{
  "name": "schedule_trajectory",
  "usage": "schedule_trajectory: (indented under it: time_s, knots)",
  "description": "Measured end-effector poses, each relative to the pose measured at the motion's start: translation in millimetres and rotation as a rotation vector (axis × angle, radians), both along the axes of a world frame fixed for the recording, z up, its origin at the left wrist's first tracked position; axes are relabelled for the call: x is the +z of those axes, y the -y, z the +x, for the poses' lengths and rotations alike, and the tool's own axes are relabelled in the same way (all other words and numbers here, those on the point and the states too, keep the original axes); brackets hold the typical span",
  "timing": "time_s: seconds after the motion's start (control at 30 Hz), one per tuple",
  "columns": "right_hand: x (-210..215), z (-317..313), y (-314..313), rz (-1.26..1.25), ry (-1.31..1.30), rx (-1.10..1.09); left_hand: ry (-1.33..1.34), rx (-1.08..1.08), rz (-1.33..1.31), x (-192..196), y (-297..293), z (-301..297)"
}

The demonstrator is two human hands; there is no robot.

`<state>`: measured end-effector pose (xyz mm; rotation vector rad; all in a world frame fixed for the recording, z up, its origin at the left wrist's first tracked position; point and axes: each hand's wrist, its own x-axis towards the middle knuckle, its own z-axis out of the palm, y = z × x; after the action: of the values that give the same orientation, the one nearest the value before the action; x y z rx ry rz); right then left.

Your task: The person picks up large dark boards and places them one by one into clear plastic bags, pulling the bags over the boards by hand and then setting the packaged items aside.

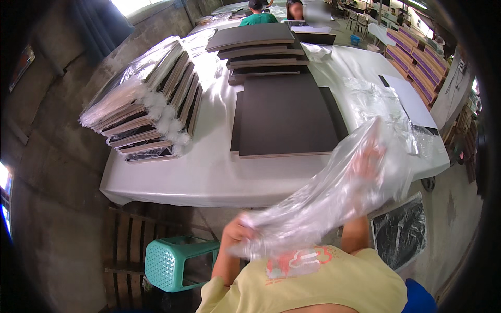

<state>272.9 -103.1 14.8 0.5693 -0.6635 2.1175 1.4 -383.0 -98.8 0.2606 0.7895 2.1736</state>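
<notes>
A clear plastic bag [308,206] stretches in front of my chest, near the table's front edge. Its lower left end is gripped by my left hand [237,231], with the fingers closed on the film. My right hand [368,156] shows through the plastic at the other end, somewhat blurred, its fingers stretched out and raised. Beyond the bag lie flat dark boards [284,115] on the white-covered table [203,182]. More of these boards form an uneven stack [255,37] behind them.
Plastic-wrapped boards [148,112] lean in a pile on the table's left. Loose clear film [373,99] and a white sheet [409,99] lie right. A green stool [175,263] stands below; a wrapped dark panel [402,232] is low right. Two people are beyond the stack.
</notes>
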Motion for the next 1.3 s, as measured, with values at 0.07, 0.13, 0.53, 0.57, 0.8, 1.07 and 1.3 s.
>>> schedule_trajectory:
  time_s: [0.07, 0.13, 0.53, 0.57, 0.8, 1.07, 1.3]
  knots:
    - [-19.7, 12.9, 8.3, 0.139, 0.212, 0.134, 0.034, 0.092, 0.077, 9.1, -0.8, -22.0]
    - [-42.8, 13.0, 10.8, 0.315, 0.498, 0.398, 0.029, 0.188, 0.111, 16.2, 15.3, -48.6]
    - [-113.3, 6.2, -50.7, 0.551, 1.891, -1.083, -0.645, -0.426, -0.626, -10.1, -51.9, -65.8]
    - [-111.8, -13.7, -47.7, 0.503, 1.962, -1.199, -0.763, -0.281, -0.711, -23.6, -69.8, -71.0]
    - [-131.5, -54.6, -81.4, 0.621, 2.208, -1.195, -1.319, 0.171, -1.181, -51.9, -166.9, -88.7]
    - [-154.4, -48.4, -83.2, 0.570, 2.115, -1.236, -1.433, 0.299, -1.037, -19.2, -162.9, -58.3]
    - [-166.2, 16.1, -8.9, 0.469, 1.788, -1.449, -1.098, 0.195, -0.644, -33.8, -64.1, -49.2]
